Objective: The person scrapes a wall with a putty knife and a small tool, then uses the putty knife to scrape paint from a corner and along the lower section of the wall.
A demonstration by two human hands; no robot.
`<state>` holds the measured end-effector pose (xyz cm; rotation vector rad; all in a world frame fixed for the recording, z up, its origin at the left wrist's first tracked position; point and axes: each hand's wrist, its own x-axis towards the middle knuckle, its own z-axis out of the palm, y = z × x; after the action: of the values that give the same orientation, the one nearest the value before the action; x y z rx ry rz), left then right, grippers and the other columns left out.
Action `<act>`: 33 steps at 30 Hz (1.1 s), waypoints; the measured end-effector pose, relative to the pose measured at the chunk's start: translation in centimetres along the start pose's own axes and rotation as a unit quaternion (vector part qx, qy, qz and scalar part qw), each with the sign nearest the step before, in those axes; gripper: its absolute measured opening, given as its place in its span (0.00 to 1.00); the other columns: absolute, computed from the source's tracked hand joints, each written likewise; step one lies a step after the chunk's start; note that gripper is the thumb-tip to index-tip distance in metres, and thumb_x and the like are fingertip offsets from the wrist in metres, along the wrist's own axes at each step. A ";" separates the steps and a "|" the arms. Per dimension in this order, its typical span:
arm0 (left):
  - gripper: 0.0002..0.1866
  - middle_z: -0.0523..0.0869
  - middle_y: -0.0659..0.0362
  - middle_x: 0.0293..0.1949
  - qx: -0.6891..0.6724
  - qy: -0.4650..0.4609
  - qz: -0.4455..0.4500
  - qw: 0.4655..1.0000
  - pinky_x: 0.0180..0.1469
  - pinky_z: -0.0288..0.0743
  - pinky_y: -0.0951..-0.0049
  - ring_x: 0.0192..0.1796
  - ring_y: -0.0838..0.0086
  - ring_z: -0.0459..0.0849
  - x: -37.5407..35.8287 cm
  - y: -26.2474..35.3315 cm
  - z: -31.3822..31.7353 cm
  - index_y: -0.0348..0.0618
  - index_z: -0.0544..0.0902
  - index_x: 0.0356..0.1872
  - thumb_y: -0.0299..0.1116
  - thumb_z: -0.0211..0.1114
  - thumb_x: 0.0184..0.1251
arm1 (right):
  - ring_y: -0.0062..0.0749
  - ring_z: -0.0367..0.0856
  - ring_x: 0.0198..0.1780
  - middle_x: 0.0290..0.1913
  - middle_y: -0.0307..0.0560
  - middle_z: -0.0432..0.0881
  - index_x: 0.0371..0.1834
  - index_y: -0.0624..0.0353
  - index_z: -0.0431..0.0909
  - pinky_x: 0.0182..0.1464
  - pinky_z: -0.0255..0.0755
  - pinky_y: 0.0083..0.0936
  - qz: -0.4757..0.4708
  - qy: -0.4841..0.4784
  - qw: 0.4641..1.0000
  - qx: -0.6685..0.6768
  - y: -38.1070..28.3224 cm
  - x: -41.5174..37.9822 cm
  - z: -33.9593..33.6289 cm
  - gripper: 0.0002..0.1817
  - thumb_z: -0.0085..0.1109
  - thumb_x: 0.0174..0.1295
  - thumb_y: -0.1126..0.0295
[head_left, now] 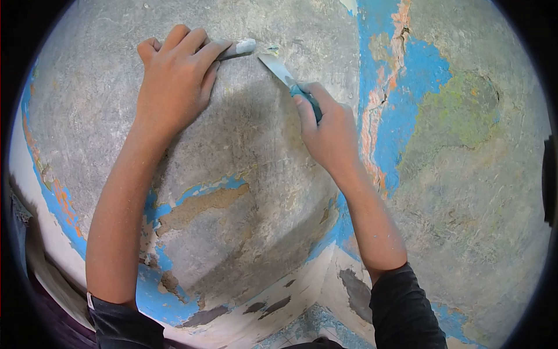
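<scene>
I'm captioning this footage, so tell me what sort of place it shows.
Probably a room under renovation: chipped blue paint, a patchy gray wall, and a putty knife in the right hand.
</scene>
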<state>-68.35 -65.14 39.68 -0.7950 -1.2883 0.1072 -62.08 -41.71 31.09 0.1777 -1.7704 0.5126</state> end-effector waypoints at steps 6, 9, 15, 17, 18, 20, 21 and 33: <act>0.18 0.80 0.64 0.40 -0.005 0.011 0.014 1.000 0.54 0.58 0.58 0.50 0.69 0.77 0.0 -0.1 0.0 0.54 0.87 0.56 0.29 0.68 0.65 | 0.60 0.84 0.30 0.27 0.60 0.84 0.50 0.55 0.81 0.34 0.75 0.49 -0.016 -0.006 1.000 0.005 0.5 0.3 -0.1 0.11 0.58 0.73 0.62; 0.18 0.80 0.64 0.40 0.000 0.009 0.010 1.000 0.53 0.58 0.58 0.50 0.69 0.77 0.0 -0.1 0.1 0.54 0.87 0.56 0.30 0.68 0.65 | 0.60 0.85 0.30 0.27 0.60 0.84 0.50 0.55 0.81 0.34 0.75 0.49 -0.026 -0.004 1.000 -0.004 0.6 0.2 -0.2 0.11 0.58 0.73 0.62; 0.18 0.79 0.64 0.39 0.001 0.006 0.006 1.000 0.54 0.58 0.57 0.50 0.69 0.77 0.0 0.1 -0.1 0.54 0.87 0.57 0.30 0.68 0.65 | 0.60 0.84 0.30 0.27 0.60 0.84 0.50 0.56 0.81 0.34 0.75 0.48 -0.018 -0.025 0.999 0.006 1.0 0.4 -0.5 0.11 0.59 0.72 0.62; 0.18 0.79 0.63 0.40 -0.005 0.003 0.006 1.000 0.54 0.58 0.56 0.51 0.68 0.77 0.0 0.1 0.0 0.54 0.87 0.57 0.30 0.68 0.65 | 0.60 0.84 0.30 0.27 0.60 0.84 0.50 0.56 0.81 0.34 0.75 0.48 -0.016 -0.031 0.999 0.018 1.0 -0.3 -0.8 0.11 0.59 0.72 0.62; 0.18 0.79 0.63 0.40 -0.005 0.004 0.004 1.000 0.54 0.58 0.56 0.51 0.68 0.77 0.1 0.1 0.0 0.54 0.87 0.57 0.30 0.68 0.65 | 0.60 0.84 0.29 0.27 0.60 0.84 0.50 0.56 0.81 0.34 0.75 0.48 -0.013 -0.026 1.000 0.006 1.0 -0.1 -0.7 0.11 0.59 0.72 0.62; 0.18 0.79 0.63 0.40 -0.004 0.005 0.002 1.000 0.54 0.58 0.56 0.51 0.68 0.77 0.1 -0.1 0.0 0.54 0.87 0.57 0.30 0.68 0.65 | 0.59 0.84 0.29 0.27 0.60 0.84 0.50 0.56 0.81 0.33 0.75 0.47 -0.008 -0.018 1.000 -0.016 1.2 0.6 0.0 0.11 0.59 0.72 0.62; 0.18 0.79 0.63 0.40 -0.007 0.001 0.003 1.000 0.54 0.59 0.56 0.51 0.68 0.77 0.0 0.0 0.1 0.54 0.87 0.57 0.30 0.68 0.65 | 0.59 0.84 0.29 0.27 0.60 0.83 0.50 0.56 0.81 0.33 0.75 0.47 -0.014 -0.012 1.000 -0.015 1.3 0.7 0.0 0.11 0.59 0.72 0.62; 0.18 0.80 0.64 0.39 0.009 0.007 0.006 1.000 0.53 0.58 0.58 0.50 0.70 0.77 0.1 0.2 0.2 0.55 0.87 0.57 0.30 0.68 0.66 | 0.54 0.84 0.28 0.26 0.57 0.83 0.51 0.54 0.82 0.31 0.74 0.44 -0.070 -0.020 0.997 -0.013 3.2 1.6 -0.5 0.12 0.59 0.73 0.61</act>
<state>-68.41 -64.92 39.64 -0.7868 -1.2677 0.1227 -63.27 -38.40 31.87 0.2943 -1.7880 0.3879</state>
